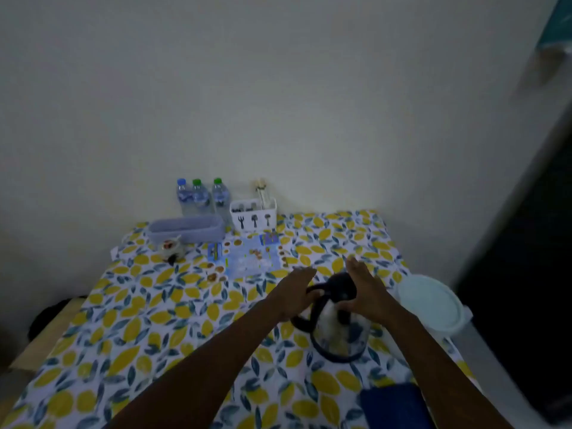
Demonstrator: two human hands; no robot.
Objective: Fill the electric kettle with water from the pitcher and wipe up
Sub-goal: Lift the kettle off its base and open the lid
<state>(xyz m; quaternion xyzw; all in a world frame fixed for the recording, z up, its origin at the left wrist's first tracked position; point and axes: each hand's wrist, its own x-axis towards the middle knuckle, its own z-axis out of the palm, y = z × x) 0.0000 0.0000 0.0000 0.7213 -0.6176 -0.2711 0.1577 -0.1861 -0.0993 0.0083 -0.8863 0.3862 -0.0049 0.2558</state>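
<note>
Kettle sits on the surface, near its right edge. Left hand fingers grip the black handle. Right hand lies open on the lid. Lift the lid slowly; hold the kettle steady.

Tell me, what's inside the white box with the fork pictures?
Dark cutlery handles poke up inside the white box, plus pale sticks at its right end. The box wall hides their lower parts.

yellow-leaf tablecloth, seemingly black-lidded kettle
</note>
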